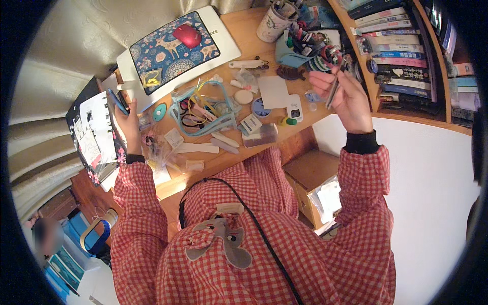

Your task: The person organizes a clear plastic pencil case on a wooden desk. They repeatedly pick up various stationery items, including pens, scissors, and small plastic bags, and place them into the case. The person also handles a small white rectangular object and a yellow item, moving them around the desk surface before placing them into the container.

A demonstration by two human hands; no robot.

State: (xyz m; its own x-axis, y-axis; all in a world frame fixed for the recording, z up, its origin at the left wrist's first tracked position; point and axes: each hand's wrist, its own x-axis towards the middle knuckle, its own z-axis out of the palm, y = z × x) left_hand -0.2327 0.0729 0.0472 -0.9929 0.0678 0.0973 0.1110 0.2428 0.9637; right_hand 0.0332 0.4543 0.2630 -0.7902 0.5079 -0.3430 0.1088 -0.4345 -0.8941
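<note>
My left hand (128, 126) is closed around a dark blue, flat object (119, 102) at the desk's left side, beside a patterned folder with papers (97, 126). On the right, my right hand (349, 97) holds a thin, dark, flat object (333, 88) between thumb and fingers, raised near the bookshelf. Its exact kind cannot be told. Between the hands lie a clear pouch with light blue edging (204, 108), a white paper square (273, 92), a round white lid (243, 97) and a small green-capped bottle (288, 121).
A white laptop (228, 42) bears a deer-patterned mouse pad (152, 57) and a red mouse (187, 36). Behind my right hand stand a light blue bin (288, 53) full of small items and a pen cup (272, 24). Books (400, 55) fill the shelf at right.
</note>
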